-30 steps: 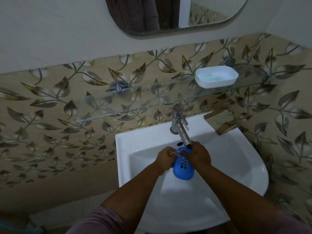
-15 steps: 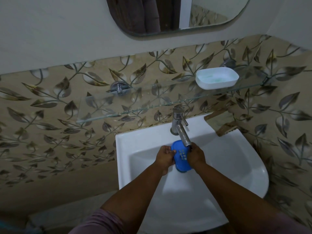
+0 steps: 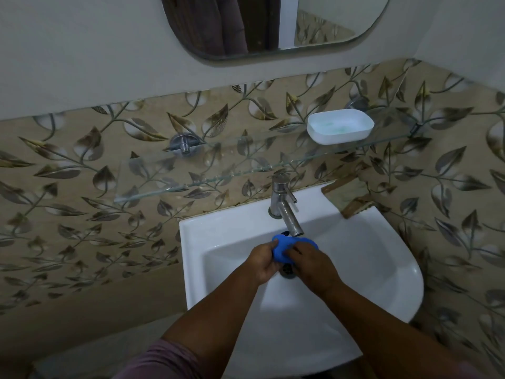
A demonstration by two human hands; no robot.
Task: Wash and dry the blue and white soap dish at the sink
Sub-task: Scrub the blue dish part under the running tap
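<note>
The blue insert of the soap dish (image 3: 284, 246) sits between both hands over the white sink (image 3: 382, 258), just under the spout of the steel tap (image 3: 287, 209). My left hand (image 3: 263, 262) grips its left end. My right hand (image 3: 310, 262) covers its right side, so most of the blue piece is hidden. The white tray of the soap dish (image 3: 340, 127) stands apart on the glass shelf (image 3: 218, 173) above, with greenish residue inside. I cannot tell whether water is running.
The sink drain (image 3: 287, 272) lies right below the hands. A brown brush (image 3: 355, 205) lies at the sink's back right corner. A mirror (image 3: 273, 23) hangs above, and leaf-patterned tiles cover the wall and the right corner.
The blue insert turned from lengthwise, holes up, to lying sideways under the spout. My right hand slid over its top, and both hands shifted slightly toward me.
</note>
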